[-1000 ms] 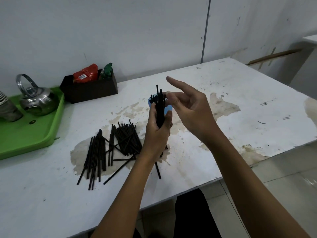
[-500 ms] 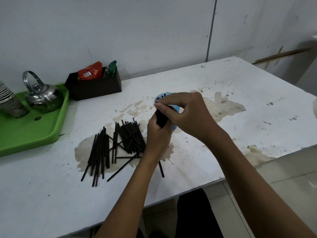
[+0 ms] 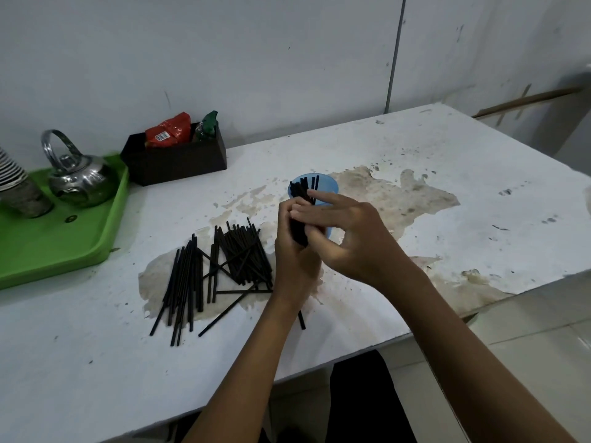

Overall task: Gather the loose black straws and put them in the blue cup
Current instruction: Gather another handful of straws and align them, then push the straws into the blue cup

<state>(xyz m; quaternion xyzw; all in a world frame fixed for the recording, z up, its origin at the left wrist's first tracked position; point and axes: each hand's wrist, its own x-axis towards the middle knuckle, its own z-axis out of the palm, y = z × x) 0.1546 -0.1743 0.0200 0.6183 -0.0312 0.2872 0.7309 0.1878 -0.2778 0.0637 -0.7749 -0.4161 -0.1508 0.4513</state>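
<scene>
The blue cup (image 3: 326, 183) stands mid-table just behind my hands, with several black straws sticking up inside it. My left hand (image 3: 295, 254) is shut on a bundle of black straws (image 3: 299, 231), held upright in front of the cup. My right hand (image 3: 348, 233) presses its thumb and fingers against that bundle from the right, index finger stretched over the straw tops. Several loose black straws (image 3: 220, 266) lie in a fanned heap on the table to the left of my hands. One straw (image 3: 301, 319) pokes out below my left wrist.
A green tray (image 3: 57, 251) at the far left carries a steel kettle (image 3: 78, 177) and stacked cups (image 3: 19, 190). A dark box (image 3: 179, 161) holding red and green packets sits by the wall. The white table (image 3: 447, 174) is stained; its front edge runs near my forearms.
My right hand came down from an open pose onto the bundle's top, then shifted to pinch its side. The bundle in my left hand has dropped lower in front of the cup.
</scene>
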